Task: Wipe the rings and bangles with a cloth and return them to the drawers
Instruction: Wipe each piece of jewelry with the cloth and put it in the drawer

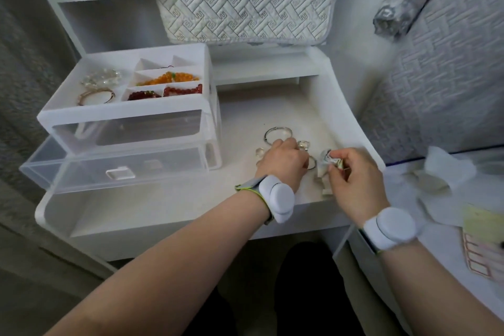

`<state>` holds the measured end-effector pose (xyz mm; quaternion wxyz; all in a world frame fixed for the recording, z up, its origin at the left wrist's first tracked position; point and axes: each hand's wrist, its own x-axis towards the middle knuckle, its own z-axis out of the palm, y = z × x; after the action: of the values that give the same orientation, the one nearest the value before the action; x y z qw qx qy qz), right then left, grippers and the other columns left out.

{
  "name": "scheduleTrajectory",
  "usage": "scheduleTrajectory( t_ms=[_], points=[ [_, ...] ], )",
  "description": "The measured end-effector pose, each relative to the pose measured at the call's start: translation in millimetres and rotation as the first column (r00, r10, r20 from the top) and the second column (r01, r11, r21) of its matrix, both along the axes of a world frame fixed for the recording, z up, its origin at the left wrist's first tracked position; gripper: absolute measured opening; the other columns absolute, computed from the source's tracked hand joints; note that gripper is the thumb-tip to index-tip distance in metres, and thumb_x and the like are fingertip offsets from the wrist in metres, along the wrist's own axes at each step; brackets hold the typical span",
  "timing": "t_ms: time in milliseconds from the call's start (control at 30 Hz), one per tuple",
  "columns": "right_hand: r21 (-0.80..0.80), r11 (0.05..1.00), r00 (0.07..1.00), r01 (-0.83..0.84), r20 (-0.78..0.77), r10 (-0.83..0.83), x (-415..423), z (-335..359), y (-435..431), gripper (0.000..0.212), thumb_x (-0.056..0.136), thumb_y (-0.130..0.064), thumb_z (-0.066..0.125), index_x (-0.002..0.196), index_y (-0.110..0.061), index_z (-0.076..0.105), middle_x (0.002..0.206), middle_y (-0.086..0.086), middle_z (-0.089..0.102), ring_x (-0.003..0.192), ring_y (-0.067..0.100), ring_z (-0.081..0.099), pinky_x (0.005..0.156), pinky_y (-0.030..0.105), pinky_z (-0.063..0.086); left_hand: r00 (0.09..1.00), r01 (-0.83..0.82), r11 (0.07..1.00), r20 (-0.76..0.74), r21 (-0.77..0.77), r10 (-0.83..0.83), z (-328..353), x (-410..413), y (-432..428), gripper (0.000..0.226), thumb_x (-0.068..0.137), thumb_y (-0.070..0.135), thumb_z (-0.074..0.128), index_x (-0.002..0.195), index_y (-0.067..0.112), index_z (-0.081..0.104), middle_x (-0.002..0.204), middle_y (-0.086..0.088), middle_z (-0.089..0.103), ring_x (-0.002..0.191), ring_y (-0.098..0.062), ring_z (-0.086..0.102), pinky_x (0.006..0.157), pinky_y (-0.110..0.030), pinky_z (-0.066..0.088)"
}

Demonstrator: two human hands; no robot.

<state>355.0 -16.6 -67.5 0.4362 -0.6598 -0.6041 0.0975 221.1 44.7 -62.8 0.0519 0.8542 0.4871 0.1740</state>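
A white desk top (163,207) is set in a corner beside a quilted bed cover (436,76), with a clear drawer unit (128,128) stood at its left. Its lower drawer (81,172) is pulled out, presumably so wiped pieces can be dropped back in. A silver bangle (275,131) and smaller pieces (303,144) are laid loose on the desk, within reach. The cloth (326,169) is pinched in the right hand (354,172), bunched round something small. The left hand (282,161) is curled down over the loose pieces; whether anything is gripped cannot be told.

soft even daylight, faint shadows, wide-angle edge bending, slight blur
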Motion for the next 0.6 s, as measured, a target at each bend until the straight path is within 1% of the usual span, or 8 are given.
scheduleTrajectory(
  t_ms=[100, 200, 267, 333, 367, 467, 533, 600],
  points=[
    [0.003, 1.000, 1.000, 0.007, -0.017, -0.007, 3, -3, 1, 0.019, 0.085, -0.002, 0.059, 0.102, -0.008, 0.062, 0.089, -0.012, 0.051, 0.078, 0.011, 0.049, 0.071, 0.014, 0.032, 1.000, 0.011, 1.000, 0.028, -0.005, -0.011, -1, -2, 4, 0.018, 0.090, 0.015, 0.051, 0.099, 0.009, 0.065, 0.110, -0.011, 0.054, 0.104, -0.031, 0.044, 0.085, -0.038, 0.040],
    [-0.013, 1.000, 0.999, -0.011, -0.050, 0.010, 5, -7, 1, 0.017, 0.086, -0.004, 0.058, 0.101, -0.010, 0.061, 0.072, -0.021, 0.046, 0.071, 0.011, 0.046, 0.067, 0.017, 0.030, 0.978, 0.012, 1.000, 0.208, -0.011, -0.009, 0, -11, 0, 0.012, 0.089, 0.015, 0.055, 0.092, 0.010, 0.065, 0.099, -0.010, 0.060, 0.095, -0.030, 0.051, 0.085, -0.039, 0.040],
    [-0.025, 0.999, 0.997, -0.039, -0.068, 0.037, 6, -8, 3, 0.016, 0.087, -0.005, 0.057, 0.101, -0.013, 0.060, 0.069, -0.019, 0.049, 0.067, 0.010, 0.048, 0.066, 0.018, 0.032, 0.938, -0.025, 0.997, 0.344, -0.073, 0.049, 4, -18, -8, 0.010, 0.090, 0.016, 0.055, 0.091, 0.013, 0.064, 0.091, -0.003, 0.062, 0.083, -0.019, 0.053, 0.077, -0.027, 0.041],
    [-0.034, 0.997, 0.987, -0.074, -0.142, 0.069, 7, -9, 5, 0.017, 0.089, -0.007, 0.055, 0.101, -0.019, 0.059, 0.075, -0.008, 0.061, 0.070, 0.018, 0.057, 0.069, 0.026, 0.042, 0.821, -0.041, 0.972, 0.546, -0.233, 0.165, 9, -23, -19, 0.008, 0.090, 0.016, 0.056, 0.085, 0.018, 0.061, 0.080, 0.004, 0.061, 0.068, -0.008, 0.051, 0.064, -0.018, 0.040],
    [-0.037, 0.995, 0.968, -0.095, -0.236, 0.084, 6, -9, 6, 0.018, 0.090, -0.007, 0.054, 0.102, -0.021, 0.059, 0.080, -0.002, 0.065, 0.072, 0.020, 0.061, 0.071, 0.029, 0.047, 0.711, 0.009, 0.942, 0.664, -0.335, 0.229, 11, -25, -24, 0.011, 0.091, 0.013, 0.055, 0.082, 0.018, 0.060, 0.076, 0.005, 0.061, 0.064, -0.006, 0.050, 0.062, -0.016, 0.041],
    [-0.018, 0.983, 0.775, -0.183, -0.618, 0.133, -1, -5, 8, 0.023, 0.093, -0.004, 0.051, 0.112, -0.011, 0.061, 0.077, 0.005, 0.065, 0.066, 0.015, 0.057, 0.072, 0.032, 0.053, 0.375, 0.268, 0.830, 0.846, -0.490, 0.378, 12, -31, -35, 0.020, 0.094, 0.005, 0.050, 0.078, 0.013, 0.058, 0.071, 0.001, 0.062, 0.060, -0.006, 0.053, 0.059, -0.018, 0.046],
    [-0.015, 0.967, 0.629, -0.256, -0.762, 0.155, -7, -4, 8, 0.026, 0.094, -0.003, 0.048, 0.116, -0.007, 0.061, 0.072, 0.007, 0.060, 0.067, 0.015, 0.055, 0.071, 0.034, 0.055, 0.275, 0.378, 0.776, 0.862, -0.505, 0.427, 13, -35, -39, 0.022, 0.095, 0.003, 0.046, 0.077, 0.010, 0.057, 0.068, 0.001, 0.063, 0.059, -0.007, 0.053, 0.059, -0.019, 0.048],
    [-0.020, 0.939, 0.550, -0.343, -0.814, 0.184, -12, -3, 8, 0.030, 0.095, -0.003, 0.045, 0.122, -0.005, 0.059, 0.080, 0.015, 0.060, 0.075, 0.019, 0.057, 0.074, 0.034, 0.056, 0.225, 0.448, 0.741, 0.865, -0.500, 0.448, 14, -38, -42, 0.023, 0.096, 0.004, 0.043, 0.077, 0.009, 0.056, 0.068, 0.001, 0.062, 0.060, -0.009, 0.052, 0.059, -0.019, 0.048]
  ],
)
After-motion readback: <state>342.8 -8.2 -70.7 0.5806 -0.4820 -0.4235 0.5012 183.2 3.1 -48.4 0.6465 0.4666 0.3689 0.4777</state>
